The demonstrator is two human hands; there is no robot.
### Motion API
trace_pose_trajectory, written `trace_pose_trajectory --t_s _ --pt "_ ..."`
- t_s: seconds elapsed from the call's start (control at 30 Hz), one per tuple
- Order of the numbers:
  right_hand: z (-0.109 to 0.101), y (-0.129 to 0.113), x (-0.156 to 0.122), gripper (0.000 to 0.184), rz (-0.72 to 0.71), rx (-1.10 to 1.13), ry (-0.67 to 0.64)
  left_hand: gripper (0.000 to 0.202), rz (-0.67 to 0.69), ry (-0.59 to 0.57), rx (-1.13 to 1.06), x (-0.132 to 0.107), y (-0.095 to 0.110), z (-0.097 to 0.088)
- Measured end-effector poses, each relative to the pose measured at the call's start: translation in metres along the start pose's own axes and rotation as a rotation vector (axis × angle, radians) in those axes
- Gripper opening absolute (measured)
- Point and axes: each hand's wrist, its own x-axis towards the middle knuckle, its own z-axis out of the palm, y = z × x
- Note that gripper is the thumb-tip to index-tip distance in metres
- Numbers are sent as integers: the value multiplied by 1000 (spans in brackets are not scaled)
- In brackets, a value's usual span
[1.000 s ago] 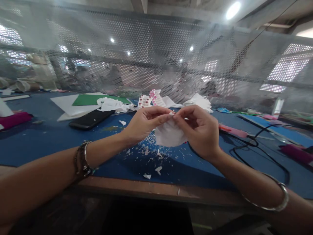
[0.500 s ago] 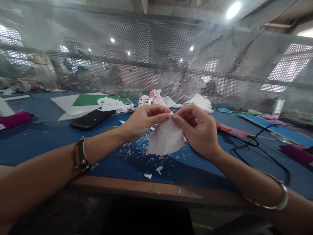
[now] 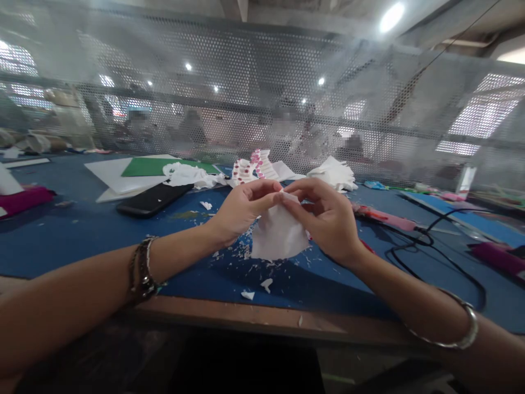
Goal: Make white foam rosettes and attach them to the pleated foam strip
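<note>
Paper [image 3: 280, 238] between both hands [image 3: 241, 210] [image 3: 330, 219]

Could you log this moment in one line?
left hand: pinching top of white sheet | right hand: pinching it alongside | below: white scraps on blue tabletop | left side: black phone

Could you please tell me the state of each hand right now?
Left hand: closed, pinching the white sheet at its top edge.
Right hand: closed, pinching the same sheet close beside the left hand.
</note>
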Motion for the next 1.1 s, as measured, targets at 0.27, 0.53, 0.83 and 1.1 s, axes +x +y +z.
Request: trace_pose_trajectory --t_s 0.27,0.53,0.83,1.1 --pt "-10 -7 5 12 -201 -216 -31 12 -34 28 -89 2 0 -1" --pt "-14 -7 6 14 -293 -339 -76 11 -60 -1 -135 3 -1 -3" --pt "-14 -5 9 7 -457 -599 -31 8 -14 -49 -9 6 -4 -5" --pt "-19 -3 13 6 -434 -585 -141 10 2 -63 54 5 -3 -5"
